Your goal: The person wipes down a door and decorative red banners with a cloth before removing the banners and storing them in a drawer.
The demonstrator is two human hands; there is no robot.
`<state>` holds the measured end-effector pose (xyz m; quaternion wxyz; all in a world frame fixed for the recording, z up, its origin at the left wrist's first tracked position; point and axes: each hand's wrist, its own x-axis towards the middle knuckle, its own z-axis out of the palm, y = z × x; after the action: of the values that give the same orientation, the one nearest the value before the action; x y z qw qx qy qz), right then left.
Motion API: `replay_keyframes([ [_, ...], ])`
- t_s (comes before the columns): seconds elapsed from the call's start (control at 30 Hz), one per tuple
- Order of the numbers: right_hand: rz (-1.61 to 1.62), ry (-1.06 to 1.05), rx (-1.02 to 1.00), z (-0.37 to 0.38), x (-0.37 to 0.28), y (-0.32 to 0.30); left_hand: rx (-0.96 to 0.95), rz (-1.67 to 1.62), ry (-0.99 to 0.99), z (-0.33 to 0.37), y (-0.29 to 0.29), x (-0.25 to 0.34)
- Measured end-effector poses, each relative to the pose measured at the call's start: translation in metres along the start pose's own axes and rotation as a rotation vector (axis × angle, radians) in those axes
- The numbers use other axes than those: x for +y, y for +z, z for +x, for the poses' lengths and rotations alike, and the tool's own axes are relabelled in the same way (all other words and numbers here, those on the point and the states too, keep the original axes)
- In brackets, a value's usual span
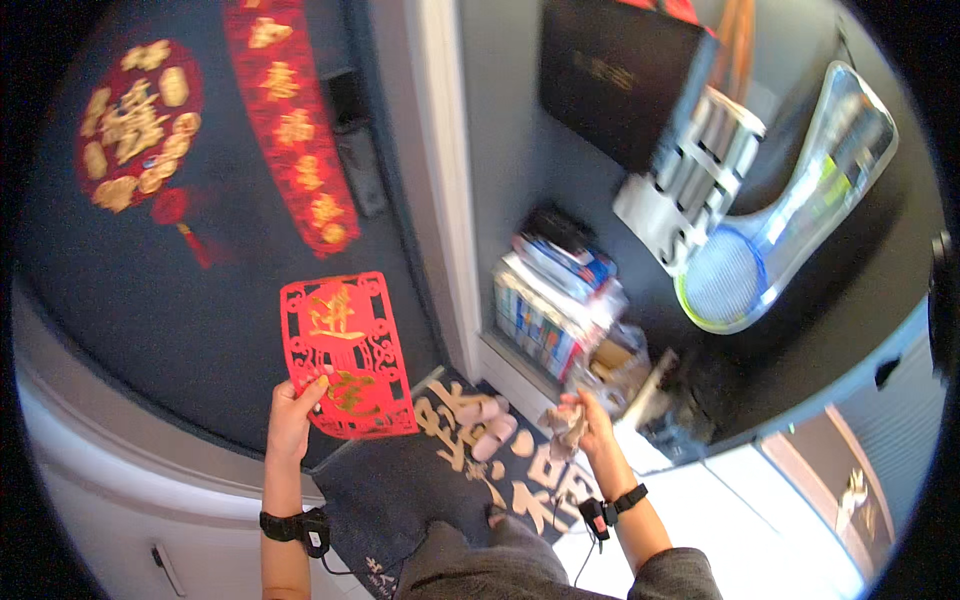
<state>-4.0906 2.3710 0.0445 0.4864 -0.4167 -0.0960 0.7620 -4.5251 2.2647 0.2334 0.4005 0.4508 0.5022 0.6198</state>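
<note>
My left hand (290, 422) grips a red cut-paper panel (347, 350) with gold characters by its lower left edge, thumb on top. The panel is held up in front of a dark door (210, 330). My right hand (600, 430) is closed around a crumpled greyish-beige cloth or rag (566, 428), whose exact kind I cannot make out. That hand is above the floor mat, near the shelf side. Each wrist wears a black strap with a small device.
On the door hang a red-and-gold banner (290, 120) and a round ornament (138, 125). Stacked books (540, 320), a dark box (620, 80) and badminton rackets (725, 275) are at right. Pink slippers (490, 437) lie on a dark patterned mat (370, 510).
</note>
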Motion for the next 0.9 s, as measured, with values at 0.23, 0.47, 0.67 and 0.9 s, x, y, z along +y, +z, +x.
replay_keyframes([
  [0.23,0.354,-0.254,0.105,-0.098,-0.02,-0.117,-0.276,-0.091,-0.155,-0.005,0.105,-0.055],
  [0.47,0.421,-0.46,0.22,-0.203,-0.035,-0.212,-0.578,-0.164,-0.252,-0.026,0.185,-0.094],
  [0.67,0.376,-0.936,0.412,-0.295,-0.118,-0.266,-0.721,-0.131,-0.293,-0.054,0.241,-0.095],
  [0.9,-0.169,-1.267,0.765,-0.346,-0.248,-0.361,-0.821,-0.072,-0.356,-0.09,0.305,-0.063],
])
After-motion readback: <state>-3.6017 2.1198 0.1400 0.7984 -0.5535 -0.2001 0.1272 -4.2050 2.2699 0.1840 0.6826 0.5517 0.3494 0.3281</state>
